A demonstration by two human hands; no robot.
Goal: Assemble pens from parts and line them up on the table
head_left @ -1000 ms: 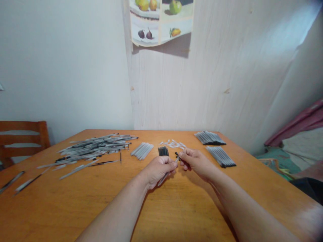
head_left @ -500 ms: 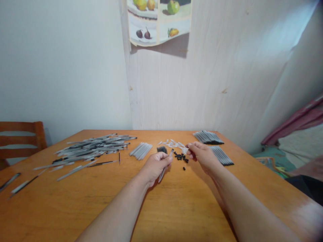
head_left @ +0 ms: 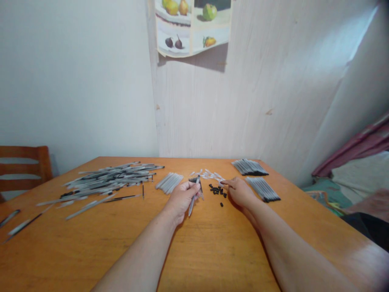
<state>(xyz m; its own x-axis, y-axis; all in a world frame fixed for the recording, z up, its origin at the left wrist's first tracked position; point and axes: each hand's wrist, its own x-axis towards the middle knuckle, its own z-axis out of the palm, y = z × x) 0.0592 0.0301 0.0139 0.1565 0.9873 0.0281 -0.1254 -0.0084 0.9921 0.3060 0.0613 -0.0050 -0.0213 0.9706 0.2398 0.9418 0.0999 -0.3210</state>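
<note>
My left hand is closed around a clear pen, held at a slant with a dark upper end. Just behind that hand is a row of dark-tipped pieces, mostly covered by the fingers. My right hand lies low over the table, its index finger stretched to a small white piece at the edge of the scattered white pieces. Its thumb is hard to make out. Small black plugs lie between the two hands, one of them nearer to me.
On the wooden table, a messy heap of pens and parts spreads to the left. A row of clear tubes lies left of centre. Two rows of black-ended pens lie at the right. A wooden chair stands at left.
My right hand has lowered to the white pieces, its index finger now stretched out. My left hand has shifted slightly left, and the pen in it has turned more upright.
</note>
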